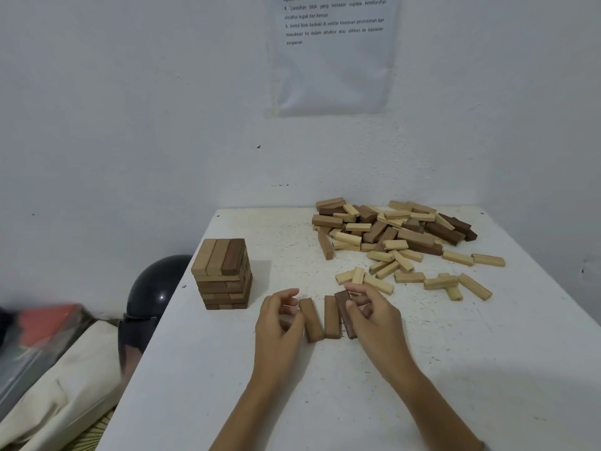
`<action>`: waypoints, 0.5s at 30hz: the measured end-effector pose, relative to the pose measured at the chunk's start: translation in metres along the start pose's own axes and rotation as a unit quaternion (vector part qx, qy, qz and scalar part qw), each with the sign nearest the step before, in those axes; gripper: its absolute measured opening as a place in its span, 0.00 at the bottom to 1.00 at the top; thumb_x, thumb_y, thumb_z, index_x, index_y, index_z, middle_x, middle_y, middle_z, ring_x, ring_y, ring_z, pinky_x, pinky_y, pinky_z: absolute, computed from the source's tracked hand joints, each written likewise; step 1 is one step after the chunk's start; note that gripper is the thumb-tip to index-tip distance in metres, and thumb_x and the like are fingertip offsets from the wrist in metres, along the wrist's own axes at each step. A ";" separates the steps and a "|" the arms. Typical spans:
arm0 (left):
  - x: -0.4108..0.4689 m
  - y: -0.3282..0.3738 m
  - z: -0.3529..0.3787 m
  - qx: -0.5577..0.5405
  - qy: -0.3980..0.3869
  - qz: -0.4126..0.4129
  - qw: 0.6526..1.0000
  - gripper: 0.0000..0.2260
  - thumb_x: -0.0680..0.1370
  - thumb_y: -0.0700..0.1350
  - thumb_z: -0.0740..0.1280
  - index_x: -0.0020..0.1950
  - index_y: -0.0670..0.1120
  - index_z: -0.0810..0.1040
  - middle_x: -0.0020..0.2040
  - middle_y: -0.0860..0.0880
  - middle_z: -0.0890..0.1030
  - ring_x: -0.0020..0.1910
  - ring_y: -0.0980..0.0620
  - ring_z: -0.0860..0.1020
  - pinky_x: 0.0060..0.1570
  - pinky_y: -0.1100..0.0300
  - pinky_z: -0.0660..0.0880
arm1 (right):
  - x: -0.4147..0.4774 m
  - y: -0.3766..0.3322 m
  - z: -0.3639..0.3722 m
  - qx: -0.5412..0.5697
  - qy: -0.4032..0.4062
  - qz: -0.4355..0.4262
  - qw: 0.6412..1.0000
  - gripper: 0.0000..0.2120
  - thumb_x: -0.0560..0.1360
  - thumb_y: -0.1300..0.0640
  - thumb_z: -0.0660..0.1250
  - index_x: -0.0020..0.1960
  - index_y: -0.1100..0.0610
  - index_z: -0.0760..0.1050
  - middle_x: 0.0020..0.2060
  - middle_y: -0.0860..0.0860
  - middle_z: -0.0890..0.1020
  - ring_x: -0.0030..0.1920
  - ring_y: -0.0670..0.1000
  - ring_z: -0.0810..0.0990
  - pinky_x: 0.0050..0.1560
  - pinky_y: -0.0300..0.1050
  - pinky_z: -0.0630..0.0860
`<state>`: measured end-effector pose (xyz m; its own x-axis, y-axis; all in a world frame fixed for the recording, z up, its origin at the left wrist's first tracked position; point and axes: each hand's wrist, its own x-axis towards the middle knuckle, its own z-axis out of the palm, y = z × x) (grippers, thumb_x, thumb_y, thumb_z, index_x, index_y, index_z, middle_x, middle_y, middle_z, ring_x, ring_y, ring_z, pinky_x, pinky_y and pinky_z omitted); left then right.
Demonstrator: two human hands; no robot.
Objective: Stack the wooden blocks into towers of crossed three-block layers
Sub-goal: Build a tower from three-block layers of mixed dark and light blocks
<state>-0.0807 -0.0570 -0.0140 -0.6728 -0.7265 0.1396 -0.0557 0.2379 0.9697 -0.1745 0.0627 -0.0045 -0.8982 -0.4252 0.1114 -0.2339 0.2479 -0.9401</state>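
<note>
Both forearms reach in from the bottom edge over the white table (227, 385), converging on a row of three blocks lying lengthwise side by side near the front middle. The right hand (374, 317) comes in from the right with its wrist raised and palm turned leftward. Its thumb lies over the top of the dark block (342, 301), the rightmost of the three, and its curled fingers close on the far side, so the block is pinched. This block is tilted, with its far end leaning out to the left, and it sits just beside the middle block (331, 317). The left hand (279, 317) hovers just left of the left block (311, 320), palm facing right, fingers loosely curled and slightly apart, gripping nothing. Whether its thumb touches that block cannot be told. The left and middle blocks lie flat with a narrow gap between them. A finished tower (224, 275) of crossed layers stands at the table's left edge, well apart from the hands. A loose pile (390, 232) of light and dark blocks covers the far right of the table, with stray light pieces spreading toward the right hand.
</note>
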 end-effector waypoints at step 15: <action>-0.003 -0.001 0.000 -0.032 -0.058 -0.005 0.998 0.16 0.80 0.33 0.60 0.59 0.50 0.78 0.52 0.51 0.79 0.47 0.58 0.78 0.46 0.64 0.76 | 0.000 0.003 -0.001 -0.045 -0.062 -0.025 0.997 0.20 0.73 0.63 0.70 0.60 0.46 0.72 0.50 0.49 0.76 0.43 0.44 0.74 0.40 0.29 0.72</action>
<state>-0.0786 -0.0551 -0.0157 -0.7529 -0.6490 0.1089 -0.0180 0.1856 0.9825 -0.1757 0.0646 -0.0070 -0.8326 -0.5426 0.1109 -0.3148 0.2990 -0.9008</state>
